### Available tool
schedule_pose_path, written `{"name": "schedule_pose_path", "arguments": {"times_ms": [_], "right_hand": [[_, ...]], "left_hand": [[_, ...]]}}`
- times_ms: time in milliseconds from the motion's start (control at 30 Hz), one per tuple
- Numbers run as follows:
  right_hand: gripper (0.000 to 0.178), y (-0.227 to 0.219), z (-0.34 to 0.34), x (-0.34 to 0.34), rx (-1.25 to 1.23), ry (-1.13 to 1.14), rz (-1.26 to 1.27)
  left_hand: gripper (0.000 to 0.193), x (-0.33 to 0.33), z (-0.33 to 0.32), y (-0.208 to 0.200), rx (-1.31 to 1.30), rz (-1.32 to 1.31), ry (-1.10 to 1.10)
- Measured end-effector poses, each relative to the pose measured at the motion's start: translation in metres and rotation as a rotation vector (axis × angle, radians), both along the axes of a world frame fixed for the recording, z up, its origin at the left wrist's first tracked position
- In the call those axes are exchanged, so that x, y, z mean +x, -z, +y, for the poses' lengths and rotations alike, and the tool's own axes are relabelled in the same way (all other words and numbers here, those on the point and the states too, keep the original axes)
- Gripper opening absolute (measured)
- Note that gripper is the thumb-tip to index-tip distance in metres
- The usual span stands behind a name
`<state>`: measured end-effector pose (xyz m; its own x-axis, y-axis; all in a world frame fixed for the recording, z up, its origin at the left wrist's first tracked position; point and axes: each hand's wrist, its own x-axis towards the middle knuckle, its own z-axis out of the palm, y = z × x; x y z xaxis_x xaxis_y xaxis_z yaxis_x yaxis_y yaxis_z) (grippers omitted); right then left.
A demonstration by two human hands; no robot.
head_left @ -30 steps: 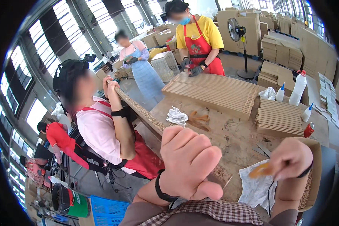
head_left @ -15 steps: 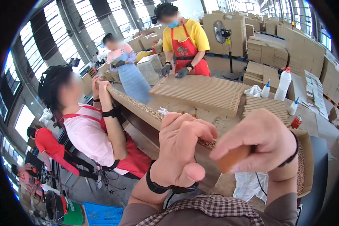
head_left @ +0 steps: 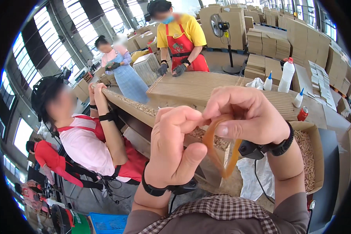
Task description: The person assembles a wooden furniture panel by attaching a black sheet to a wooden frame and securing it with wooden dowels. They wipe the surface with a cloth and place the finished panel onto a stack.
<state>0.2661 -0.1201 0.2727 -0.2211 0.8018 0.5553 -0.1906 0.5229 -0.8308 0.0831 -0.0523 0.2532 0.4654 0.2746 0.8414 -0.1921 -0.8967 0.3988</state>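
My right hand (head_left: 255, 117) holds a loop of orange-brown band (head_left: 223, 171), pinched between thumb and fingers. The band looks flat and slightly see-through, and it hangs in a rounded curve below the grip. Close by on the left is my left hand (head_left: 169, 144), palm turned inward, fingers curled and thumb standing apart from them. Its fingertips come near the right fingers; whether they touch the band I cannot tell. Behind both hands runs a long cardboard tray (head_left: 132, 109) with small wooden pegs in it, partly hidden by my left hand.
Pegs fill a cardboard box (head_left: 319, 160) at my right. A ridged panel (head_left: 191, 87) lies farther off, before a co-worker in yellow (head_left: 193, 33). Another co-worker (head_left: 82, 134) grips the tray's far end. Glue bottles (head_left: 268, 82) and a red can (head_left: 302, 114) stand at right.
My right hand has turned and moved up and left, so the band now shows as a hanging loop. My left hand has shifted slightly left. The view has shifted a little.
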Motion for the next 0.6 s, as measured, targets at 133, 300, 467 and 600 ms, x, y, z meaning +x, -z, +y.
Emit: {"name": "schedule_pose_path", "arguments": {"times_ms": [133,300,467,600], "right_hand": [[0.015,0.022,0.011,0.012,0.123,0.002,-0.039],[0.016,0.033,0.01,0.005,0.164,0.077,0.019],[0.02,0.035,0.012,-0.005,0.388,0.304,-0.129],[0.027,0.05,0.016,-0.007,0.472,0.459,-0.206]], "left_hand": [[0.029,-0.008,0.01,-0.021,0.291,0.218,-0.018],[0.042,-0.011,0.014,-0.03,0.301,0.309,0.019],[0.038,-0.006,0.009,-0.021,0.04,0.15,0.11],[0.032,-0.004,0.007,-0.028,0.148,0.189,0.068]]}}
